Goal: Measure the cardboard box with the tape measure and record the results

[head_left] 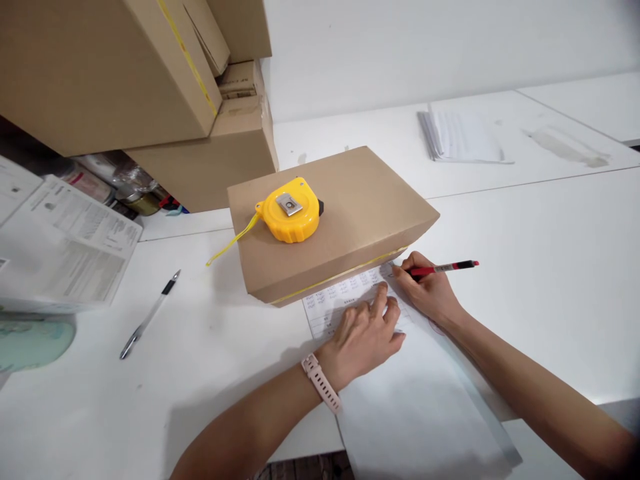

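Observation:
A printed form sheet [410, 393] lies on the white table [540, 267], its top edge tucked under a brown cardboard box [360, 207]. My left hand [367, 333] rests flat on the sheet, fingers stretched out, a pink watch strap on the wrist. My right hand [427, 290] is closed round a red pen [445, 268], whose tip touches the sheet beside the box. A yellow tape measure [291, 210] sits on top of the box, a short length of yellow tape hanging off the left side.
Large cardboard boxes [150, 80] are stacked at the back left. Printed papers [70, 240] lie at the left, a silver pen [149, 315] on the table near them. A stack of papers [460, 137] lies at the back right.

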